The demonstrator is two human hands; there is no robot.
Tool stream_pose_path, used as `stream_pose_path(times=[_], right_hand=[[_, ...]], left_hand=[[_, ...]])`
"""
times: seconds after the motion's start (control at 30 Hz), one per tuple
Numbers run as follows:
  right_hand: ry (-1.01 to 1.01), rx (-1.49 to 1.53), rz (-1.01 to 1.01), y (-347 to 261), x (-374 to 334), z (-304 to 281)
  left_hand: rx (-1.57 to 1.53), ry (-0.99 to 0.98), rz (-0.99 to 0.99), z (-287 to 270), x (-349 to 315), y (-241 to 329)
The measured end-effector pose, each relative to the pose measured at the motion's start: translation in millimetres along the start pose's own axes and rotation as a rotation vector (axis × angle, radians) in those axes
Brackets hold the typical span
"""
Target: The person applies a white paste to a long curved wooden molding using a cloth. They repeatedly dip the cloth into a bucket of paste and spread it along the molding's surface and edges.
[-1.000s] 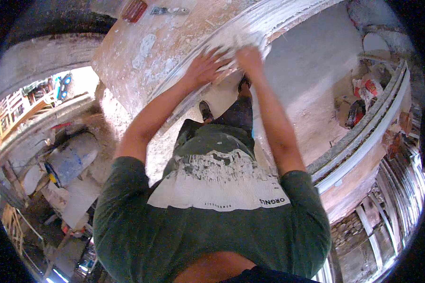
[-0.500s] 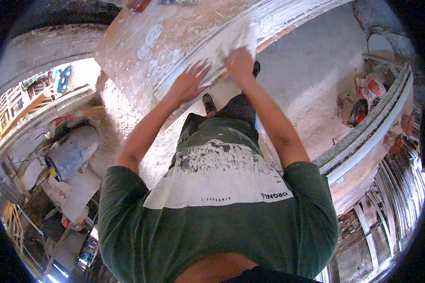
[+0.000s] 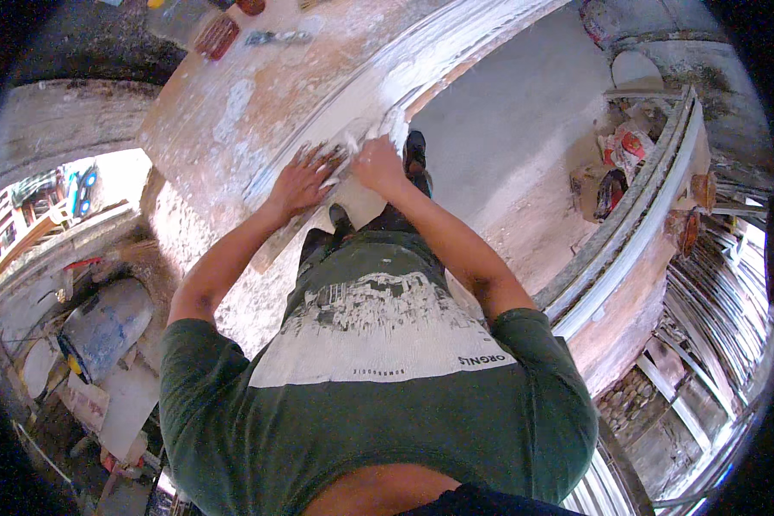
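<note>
A long strip of white, wet plaster-like material (image 3: 340,99) runs along the edge of a stained brown work table (image 3: 198,120). My left hand (image 3: 301,182) lies on the near end of the strip, its fingers spread and smeared with white. Right beside it, my right hand (image 3: 377,167) has its fingers curled into a white, plaster-coated clump (image 3: 348,142). The clump looks stringy, and my fingertips are partly hidden in it.
Farther back on the table lie a reddish block (image 3: 217,36) and a flat scraper-like tool (image 3: 277,38). A curved, white-edged bench (image 3: 628,219) stands at right, near a cardboard box (image 3: 589,191). At left is a grey-blue drum (image 3: 110,327) among boards.
Both hands have come closer to me and left in the picture, while the whole view has also shifted. The right hand, blurred earlier, now sits lower against the white material.
</note>
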State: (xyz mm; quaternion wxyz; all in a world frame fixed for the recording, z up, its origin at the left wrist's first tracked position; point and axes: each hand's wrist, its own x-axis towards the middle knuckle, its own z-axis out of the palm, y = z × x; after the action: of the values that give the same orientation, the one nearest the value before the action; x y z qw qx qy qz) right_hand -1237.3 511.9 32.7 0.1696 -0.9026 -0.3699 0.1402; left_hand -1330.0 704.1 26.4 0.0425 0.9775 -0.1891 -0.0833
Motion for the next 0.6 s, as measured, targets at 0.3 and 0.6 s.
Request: stream_pose_path(times=[0.3, 0.6], right_hand=[[0.113, 0.065, 0.406, 279, 145, -114], [0.176, 0.264, 0.351, 284, 120, -148]], left_hand=[[-0.001, 0.171, -0.016, -33, 317, 20], [-0.164, -0.191, -0.189, -35, 270, 14]])
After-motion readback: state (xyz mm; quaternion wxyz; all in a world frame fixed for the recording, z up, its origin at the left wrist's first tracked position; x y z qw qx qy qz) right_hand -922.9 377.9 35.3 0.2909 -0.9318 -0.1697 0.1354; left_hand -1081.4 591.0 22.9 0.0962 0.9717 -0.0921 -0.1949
